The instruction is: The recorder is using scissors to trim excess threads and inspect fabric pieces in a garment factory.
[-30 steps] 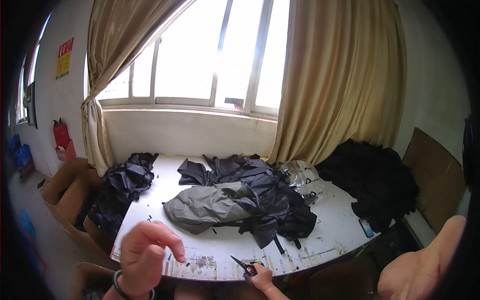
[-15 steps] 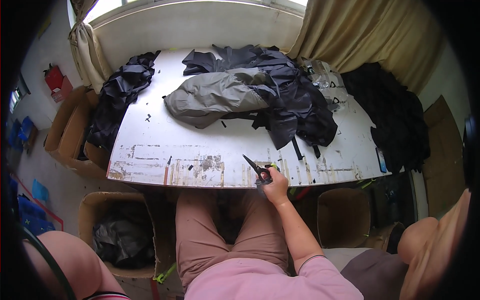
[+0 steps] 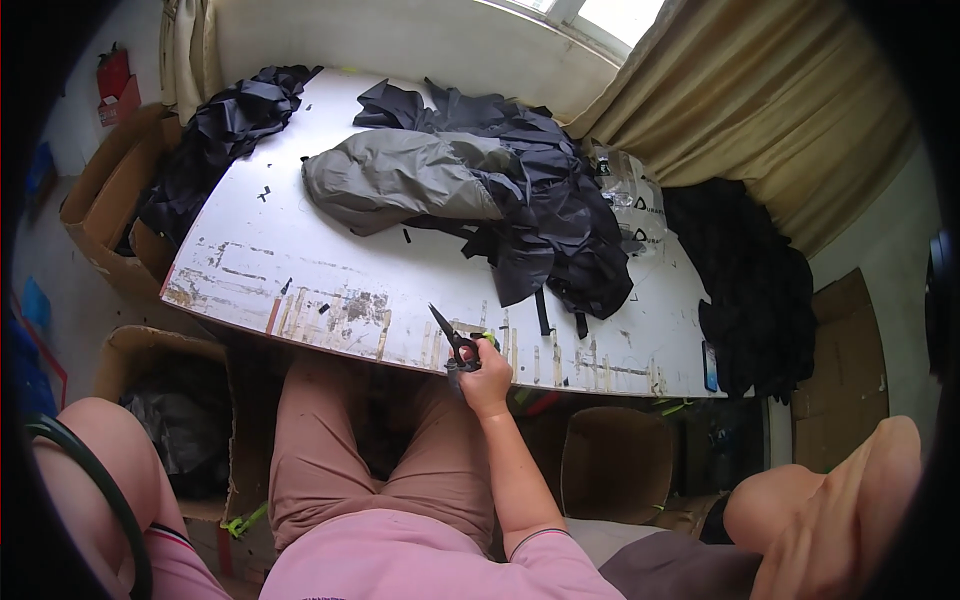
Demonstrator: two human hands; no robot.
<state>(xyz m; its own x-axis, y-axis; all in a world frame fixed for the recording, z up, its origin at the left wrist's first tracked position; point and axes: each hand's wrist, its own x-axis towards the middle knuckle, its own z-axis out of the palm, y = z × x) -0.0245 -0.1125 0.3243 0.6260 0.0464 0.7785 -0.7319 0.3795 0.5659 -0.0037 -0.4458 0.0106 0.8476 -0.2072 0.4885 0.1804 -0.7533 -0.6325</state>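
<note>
Right hand: fist closed round black scissors, thin pointed blades
Left hand: out of sight
Table: white, scuffed

a garment workshop: fabric scraps heaped on a worn worktable.

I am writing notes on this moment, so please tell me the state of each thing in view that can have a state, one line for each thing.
Scissors: held in the right hand, blades shut, at the table edge.
Grey jacket: lying crumpled on the table.
Black garments: piled beside the jacket.
Cardboard box: open, dark fabric inside.
Curtain: drawn aside.
Left hand: cannot tell.
</note>
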